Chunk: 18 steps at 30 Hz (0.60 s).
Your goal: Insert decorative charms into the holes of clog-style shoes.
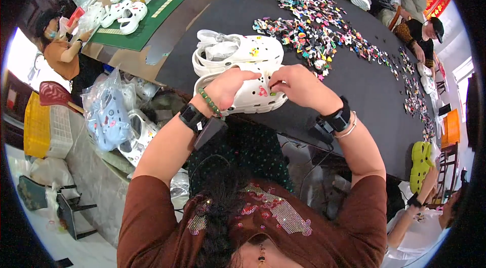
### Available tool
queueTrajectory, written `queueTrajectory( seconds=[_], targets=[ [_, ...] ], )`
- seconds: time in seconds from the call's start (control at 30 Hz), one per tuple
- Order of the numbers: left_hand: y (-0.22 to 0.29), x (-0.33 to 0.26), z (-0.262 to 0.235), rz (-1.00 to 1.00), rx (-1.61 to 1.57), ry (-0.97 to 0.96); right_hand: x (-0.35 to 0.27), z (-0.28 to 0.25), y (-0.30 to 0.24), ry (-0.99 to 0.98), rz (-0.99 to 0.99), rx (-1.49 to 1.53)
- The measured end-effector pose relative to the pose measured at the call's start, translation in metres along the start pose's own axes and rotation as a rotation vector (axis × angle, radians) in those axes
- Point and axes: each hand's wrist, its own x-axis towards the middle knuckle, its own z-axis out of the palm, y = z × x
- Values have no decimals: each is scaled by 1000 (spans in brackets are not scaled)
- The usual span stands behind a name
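A white clog with holes in its upper [248, 100] lies at the near edge of the black table in front of me. My left hand [229, 88] grips its side, with the thumb stretched over the top. The fingers of my right hand [302, 85] are pinched together at the toe, over a small green shoe charm [273, 92] that they partly hide. A pink charm [262, 90] sits on the upper beside it. Just beyond, a second white clog [258, 50] carries a yellow charm [254, 51] and has clear plastic [223, 49] inside its heel part.
Loose colourful charms [314, 30] spread in a long pile across the black table [202, 20]. Bagged blue clogs [107, 118] lie low at my left. A green mat [136, 37] holds more white clogs [132, 17]. Co-workers sit around, one holding lime clogs [420, 164] at right.
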Motion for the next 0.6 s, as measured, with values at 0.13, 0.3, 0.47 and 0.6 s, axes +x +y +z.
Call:
queueTrajectory(
  seconds=[0.13,0.3,0.47,0.6],
  targets=[
    [2,-1,5,-11,-4,18,-1,3,-6,63,92,22],
    [0,2,-3,-2,18,21,8,10,-8,89,163,-55],
    [-16,20,-11,166,196,50,6,12,-11,118,46,-238],
    [-15,17,-3,186,381,150,10,9,-12,47,77,-230]
  ],
)
